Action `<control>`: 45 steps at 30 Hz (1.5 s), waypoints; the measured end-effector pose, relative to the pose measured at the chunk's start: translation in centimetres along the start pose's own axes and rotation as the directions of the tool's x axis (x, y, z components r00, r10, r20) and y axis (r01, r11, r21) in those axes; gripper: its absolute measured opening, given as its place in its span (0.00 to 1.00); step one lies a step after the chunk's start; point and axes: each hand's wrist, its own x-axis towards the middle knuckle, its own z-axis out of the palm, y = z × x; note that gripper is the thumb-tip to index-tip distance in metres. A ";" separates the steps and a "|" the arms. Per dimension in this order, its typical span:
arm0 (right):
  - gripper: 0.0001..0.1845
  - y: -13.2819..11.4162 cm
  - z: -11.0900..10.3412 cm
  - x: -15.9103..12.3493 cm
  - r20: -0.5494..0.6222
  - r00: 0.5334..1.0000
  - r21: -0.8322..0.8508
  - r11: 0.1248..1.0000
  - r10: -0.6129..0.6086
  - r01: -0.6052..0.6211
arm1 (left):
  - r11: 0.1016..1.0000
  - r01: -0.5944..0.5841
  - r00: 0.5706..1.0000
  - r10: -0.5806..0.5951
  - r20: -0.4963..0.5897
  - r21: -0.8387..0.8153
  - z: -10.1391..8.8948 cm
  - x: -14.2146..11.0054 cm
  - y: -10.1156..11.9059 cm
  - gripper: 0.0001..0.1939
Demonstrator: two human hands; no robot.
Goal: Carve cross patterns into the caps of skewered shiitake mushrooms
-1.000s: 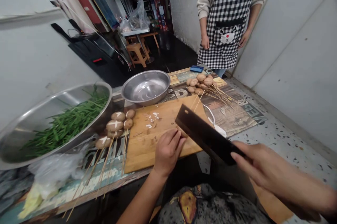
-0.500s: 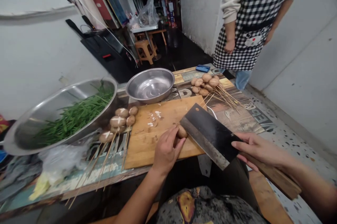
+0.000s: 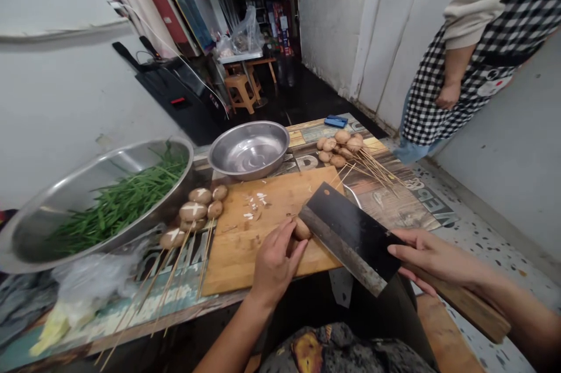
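Observation:
My left hand (image 3: 275,259) pinches a brown mushroom (image 3: 302,230) against the wooden cutting board (image 3: 232,268). My right hand (image 3: 432,256) grips a cleaver (image 3: 350,232) near the join of blade and wooden handle. The dark blade is tilted, its edge close beside the mushroom; whether it touches is hard to tell. Small pale mushroom scraps (image 3: 261,199) lie on the board. Left of it are several skewered mushrooms (image 3: 193,211) with white crosses cut in their caps. Uncut skewered mushrooms (image 3: 342,138) are heaped beyond the board's right corner.
A large steel basin (image 3: 30,209) of green chives (image 3: 127,197) stands left, a smaller steel bowl (image 3: 249,151) behind the board. A plastic bag (image 3: 94,279) lies at front left, a blue object (image 3: 336,121) at the far edge. A person in a checked apron (image 3: 442,92) stands right.
The person in the apron has shifted to the right. The view has tipped slightly. Both hands, the mushroom and the cleaver keep nearly the same pose.

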 end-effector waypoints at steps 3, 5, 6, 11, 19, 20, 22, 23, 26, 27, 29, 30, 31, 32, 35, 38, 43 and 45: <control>0.16 -0.7 0.0 0.4 0.017 1.000 0.008 1.000 0.006 -0.006 | 1.000 -0.024 1.000 0.024 -0.010 -0.003 0.0 0.1 0.0 0.19; 0.14 -1.1 0.0 0.9 0.035 0.999 0.021 1.000 0.002 -0.003 | 0.999 -0.032 0.999 0.032 -0.018 0.002 -0.1 0.2 0.0 0.19; 0.13 -1.3 0.0 1.2 0.040 0.999 0.030 1.000 -0.002 0.001 | 0.999 -0.033 0.999 0.034 -0.020 0.006 -0.1 0.2 0.0 0.19; 0.13 -1.2 -0.8 2.0 0.105 0.994 0.088 0.996 -0.023 0.014 | 0.999 -0.044 0.999 0.044 -0.027 0.002 -0.1 0.2 -0.1 0.18; 0.17 -0.5 -1.2 2.8 0.132 0.991 0.183 0.983 -0.020 -0.004 | 1.000 0.008 1.000 -0.009 -0.029 -0.020 0.4 -0.3 -0.5 0.18; 0.17 -0.5 -1.1 2.9 0.129 0.991 0.198 0.980 -0.020 -0.005 | 1.000 0.015 0.999 -0.016 -0.031 -0.022 0.4 -0.3 -0.5 0.17; 0.18 -0.3 -1.0 2.8 0.122 0.992 0.230 0.973 -0.019 -0.010 | 0.999 0.021 0.999 -0.021 -0.026 -0.029 0.3 -0.3 -0.5 0.17; 0.19 -0.3 -1.0 2.7 0.114 0.993 0.246 0.969 -0.019 -0.010 | 0.999 0.021 1.000 -0.022 -0.018 -0.033 0.2 -0.2 -0.5 0.17; 0.18 0.0 -1.1 1.7 0.058 0.998 0.289 0.957 -0.027 0.010 | 0.999 0.033 0.999 -0.033 0.016 -0.038 -0.3 0.3 -0.2 0.20; 0.17 0.1 -1.1 1.2 0.032 0.999 0.299 0.954 -0.034 0.023 | 0.999 0.040 0.999 -0.039 0.027 -0.034 -0.4 0.6 -0.1 0.20; 0.17 0.4 -1.1 0.3 -0.016 0.999 0.313 0.948 -0.051 0.054 | 0.998 0.057 0.997 -0.057 0.051 -0.007 -0.4 1.1 0.3 0.19; 0.17 0.6 -1.0 -0.1 -0.038 0.997 0.320 0.945 -0.060 0.069 | 0.998 0.066 0.996 -0.067 0.058 0.015 -0.4 1.4 0.5 0.19; 0.17 0.9 -0.8 -0.5 -0.058 0.996 0.326 0.942 -0.066 0.081 | 0.997 0.074 0.995 -0.076 0.067 0.038 -0.3 1.7 0.7 0.19; 0.17 1.1 -0.7 -0.9 -0.076 0.995 0.332 0.939 -0.069 0.091 | 0.995 0.084 0.993 -0.088 0.079 0.059 -0.3 2.0 0.9 0.19; 0.17 2.0 0.0 -1.8 -0.117 0.991 0.344 0.933 -0.069 0.106 | 0.986 0.147 0.979 -0.157 0.130 0.082 -0.2 2.9 1.6 0.15; 0.18 2.9 0.6 -2.4 -0.155 0.986 0.355 0.929 -0.056 0.108 | 0.959 0.261 0.940 -0.279 0.199 0.112 -0.4 3.8 2.2 0.12; 0.18 4.0 1.3 -3.0 -0.188 0.981 0.364 0.924 -0.050 0.116 | 0.925 0.314 0.862 -0.372 0.344 0.213 -1.3 5.4 3.2 0.08; 0.19 4.2 1.5 -3.3 -0.181 0.981 0.364 0.922 -0.065 0.129 | 0.915 0.304 0.830 -0.392 0.397 0.266 -1.8 5.9 3.6 0.09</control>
